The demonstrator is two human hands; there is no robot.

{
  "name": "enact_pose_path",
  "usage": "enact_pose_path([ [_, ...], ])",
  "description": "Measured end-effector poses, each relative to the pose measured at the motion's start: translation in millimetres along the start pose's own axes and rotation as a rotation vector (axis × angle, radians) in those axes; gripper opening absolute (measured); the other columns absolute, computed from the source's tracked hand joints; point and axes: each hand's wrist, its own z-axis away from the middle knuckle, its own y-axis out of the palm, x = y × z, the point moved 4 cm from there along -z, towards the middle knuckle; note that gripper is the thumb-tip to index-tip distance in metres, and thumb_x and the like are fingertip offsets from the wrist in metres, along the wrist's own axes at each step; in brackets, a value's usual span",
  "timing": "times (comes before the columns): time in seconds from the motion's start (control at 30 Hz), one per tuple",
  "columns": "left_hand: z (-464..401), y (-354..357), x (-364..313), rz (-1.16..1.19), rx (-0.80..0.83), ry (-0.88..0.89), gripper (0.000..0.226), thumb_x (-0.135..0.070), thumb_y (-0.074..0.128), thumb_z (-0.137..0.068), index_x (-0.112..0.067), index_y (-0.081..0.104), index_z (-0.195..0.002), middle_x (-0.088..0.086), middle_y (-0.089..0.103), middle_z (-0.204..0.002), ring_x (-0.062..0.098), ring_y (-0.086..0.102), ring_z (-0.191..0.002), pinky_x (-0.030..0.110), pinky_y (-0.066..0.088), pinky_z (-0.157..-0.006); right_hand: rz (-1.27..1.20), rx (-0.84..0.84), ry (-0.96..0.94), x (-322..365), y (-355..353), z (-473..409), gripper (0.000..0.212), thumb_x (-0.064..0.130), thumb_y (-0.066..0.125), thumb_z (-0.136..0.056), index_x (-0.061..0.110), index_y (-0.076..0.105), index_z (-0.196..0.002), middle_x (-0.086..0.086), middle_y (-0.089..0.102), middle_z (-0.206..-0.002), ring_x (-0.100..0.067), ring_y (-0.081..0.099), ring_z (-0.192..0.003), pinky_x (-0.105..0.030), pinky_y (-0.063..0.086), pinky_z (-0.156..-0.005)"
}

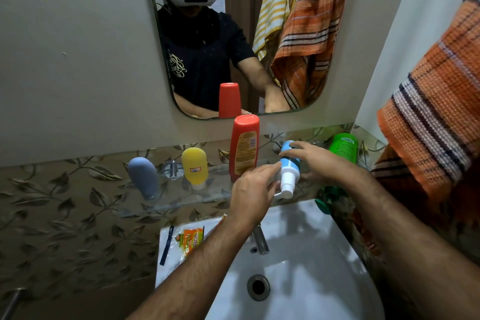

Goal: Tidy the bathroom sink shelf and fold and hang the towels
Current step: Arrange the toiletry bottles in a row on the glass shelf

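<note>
At frame centre I have the blue-and-white plastic pump bottle [288, 167] tipped, pump end toward me, over the glass shelf [166, 202]. My right hand [315, 161] grasps its body; my left hand [253, 191], nearer the nozzle, pinches the pump.

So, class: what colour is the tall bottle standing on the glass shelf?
Red, with a yellow label; the head view shows it clearly.
</note>
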Motion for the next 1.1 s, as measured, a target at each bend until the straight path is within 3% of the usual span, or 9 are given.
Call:
enact_pose_path([
  [0.3, -3.1, -5.0, 2.8, -0.038, -0.028, 0.012, 0.046, -0.026, 0.071, -0.086, -0.024, 0.059, -0.131, -0.007, 0.068, -0.121, 0.014, 0.06, -0.106, 0.032, 0.052, -0.086, 0.002, 0.003, -0.013, -4.0, -1.3, -4.0, 0.074, 0.021, 0.077, -0.079, 0.032, 0.044, -0.144, -0.008, 0.033, -0.154, -0.026, 0.038, -0.139, -0.041, 0.039, -0.11],
  [0.67, -1.7, -14.5, 7.8, -0.043, -0.094, 0.014, 0.046, -0.021, 0.069, -0.088, -0.021, 0.057, -0.133, -0.005, 0.067, -0.12, 0.011, 0.059, -0.108, 0.017, 0.04, -0.088, -0.048, 0.004, -0.008, -7.8, -3.6, -5.3, 0.077, 0.025, 0.079, -0.077, 0.035, 0.043, -0.143, -0.002, 0.038, -0.151, -0.022, 0.042, -0.134, -0.04, 0.038, -0.11],
  [0.97, -2.2, -14.1, 9.6, -0.031, -0.087, 0.008, 0.049, -0.019, 0.069, -0.088, -0.023, 0.055, -0.135, -0.005, 0.066, -0.123, 0.011, 0.058, -0.112, 0.02, 0.043, -0.09, -0.112, 0.016, -0.006, -5.8, -11.1, -2.8, 0.077, 0.02, 0.079, -0.076, 0.034, 0.044, -0.144, 0.0, 0.042, -0.148, -0.02, 0.043, -0.132, -0.038, 0.037, -0.109],
  [1.03, -2.7, -13.3, 9.8, -0.009, -0.084, 0.011, 0.049, -0.016, 0.069, -0.087, -0.022, 0.056, -0.135, -0.004, 0.066, -0.124, 0.012, 0.058, -0.113, 0.024, 0.047, -0.093, -0.211, 0.02, -0.017, -6.6, -15.5, 1.3, 0.075, 0.018, 0.08, -0.076, 0.034, 0.046, -0.141, 0.004, 0.047, -0.143, -0.015, 0.047, -0.127, -0.033, 0.038, -0.108],
  [1.1, -3.1, -11.6, 9.0, 0.007, -0.086, 0.022, 0.048, -0.015, 0.069, -0.087, -0.02, 0.057, -0.134, -0.003, 0.066, -0.123, 0.014, 0.059, -0.112, 0.029, 0.05, -0.094, -0.384, 0.052, -0.043, -6.9, -20.5, 6.8, 0.069, 0.013, 0.079, -0.078, 0.036, 0.049, -0.137, 0.011, 0.053, -0.136, 0.0, 0.053, -0.118, -0.02, 0.04, -0.101],
])
